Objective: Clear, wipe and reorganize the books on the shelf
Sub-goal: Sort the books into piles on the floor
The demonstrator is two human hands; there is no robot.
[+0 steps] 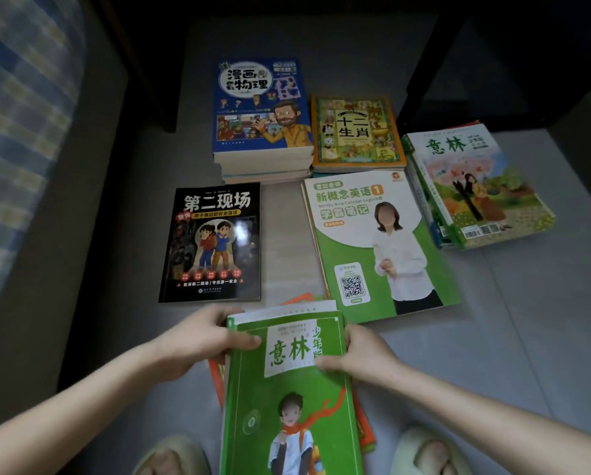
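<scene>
While the left hand (198, 337) and right hand (362, 354) clamp opposite edges of the green book (287, 399) at lower centre, its long axis points up-frame, neither hand nearer.

Middle of the floor (527, 303) is jammed. The blue comic stack (263, 111) and zodiac book stack (355, 132) sit edge to edge with no gap, and the magazine pile (475, 186) is right up against the green-and-white workbook (372, 241). The only lane through is the bare strip between the black book (215, 241) and that workbook. The green book (287, 389), gripped by the left hand (198, 341) and right hand (359, 354), caps its near end. There's open tile on the right. The bed (23, 132) walls off the left, and a dark furniture leg (434, 73) stands at the back.
</scene>
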